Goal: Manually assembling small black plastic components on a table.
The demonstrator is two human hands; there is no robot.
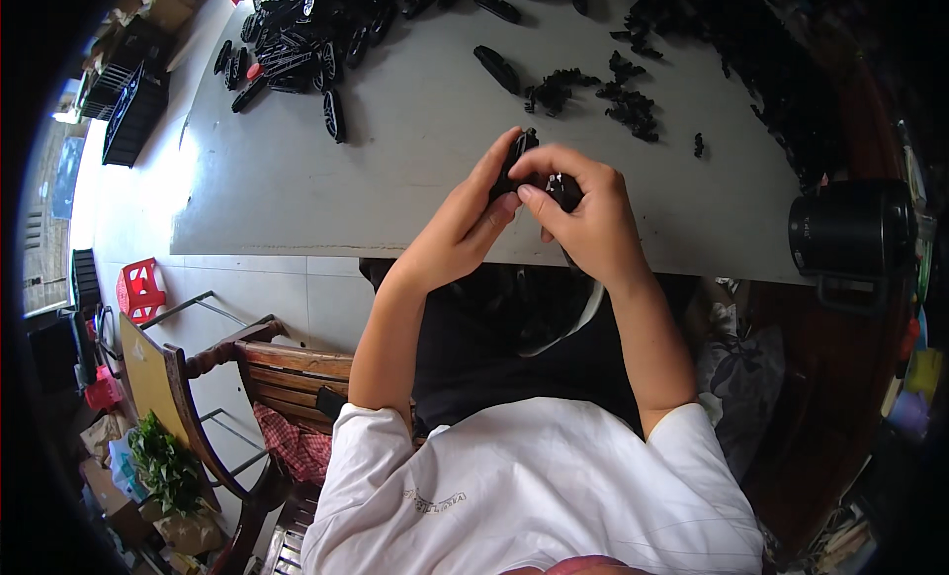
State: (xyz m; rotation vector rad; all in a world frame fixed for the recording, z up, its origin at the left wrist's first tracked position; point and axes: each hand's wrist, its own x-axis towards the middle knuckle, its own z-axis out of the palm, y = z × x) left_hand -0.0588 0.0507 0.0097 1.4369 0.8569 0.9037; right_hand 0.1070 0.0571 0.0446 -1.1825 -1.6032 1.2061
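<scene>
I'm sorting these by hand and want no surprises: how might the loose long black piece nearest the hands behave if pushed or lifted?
The long black piece is probably stiff, since its smooth outline shows no sag. Its faint sheen suggests it could slide on the smooth-looking grey table. Being elongated, it may swivel if pushed near one end.

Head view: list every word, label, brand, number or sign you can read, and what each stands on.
None can be read reliably.
White T-shirt: small print on the chest, too small.
Black cylindrical container: pale marks on its side, too small and blurred.
Black elongated part at the left hand: no lettering visible.
</scene>
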